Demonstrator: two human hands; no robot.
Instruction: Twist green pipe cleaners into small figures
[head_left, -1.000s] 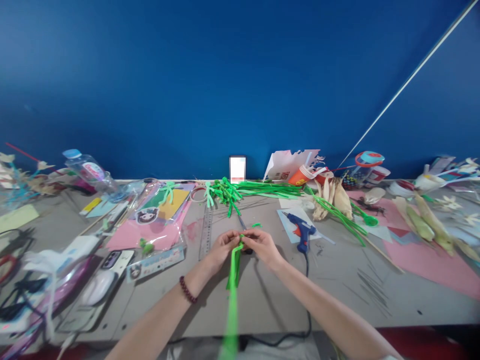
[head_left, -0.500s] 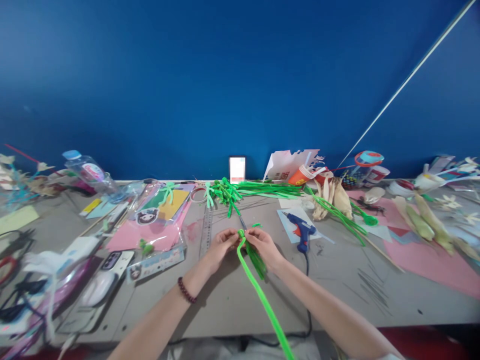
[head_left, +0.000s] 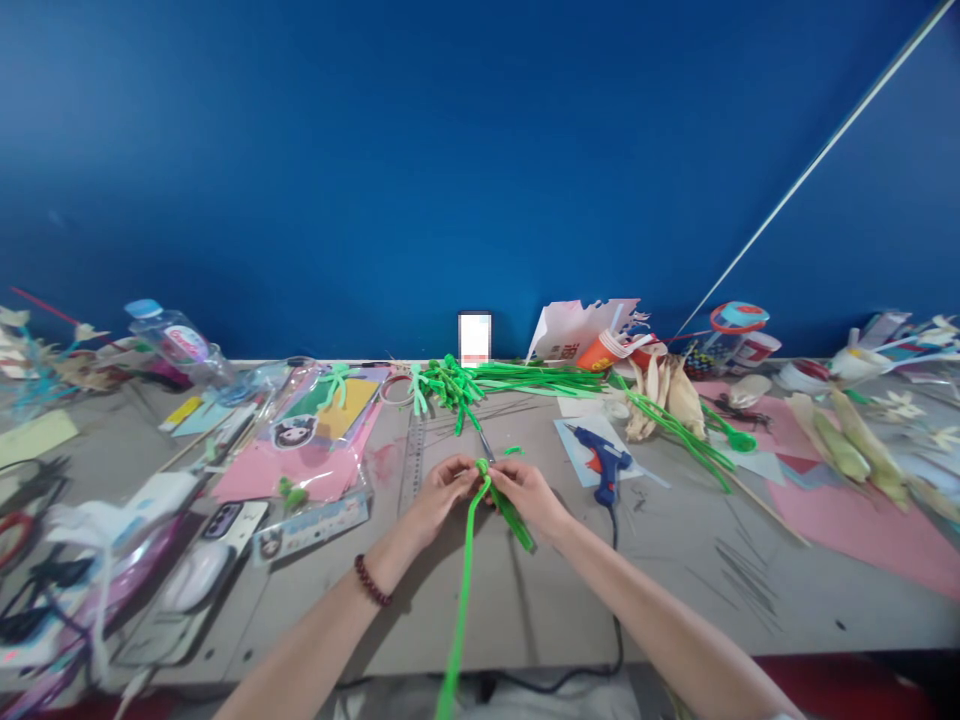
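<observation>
A bright green pipe cleaner is pinched between both of my hands, its upper end curled into a small knot and its long tail hanging toward me past the table edge. My left hand has thumb and forefinger closed on the curled end from the left. From the right, the fingertips of my right hand close on the same spot. Dark green scissors handles, or a similar dark green piece, show below my right fingers; its exact kind is hard to make out. Beyond my hands lies a pile of twisted green pipe cleaners.
A blue glue gun rests on paper right of my hands, its cord running to the front edge. Straight green pipe cleaners lie along the wall. A plastic bag with coloured paper, a phone and a bottle are leftward.
The pipe cleaner's hanging tail has swung from lower right to lower left. Both hands stay in almost the same place, still pinching the curled end.
</observation>
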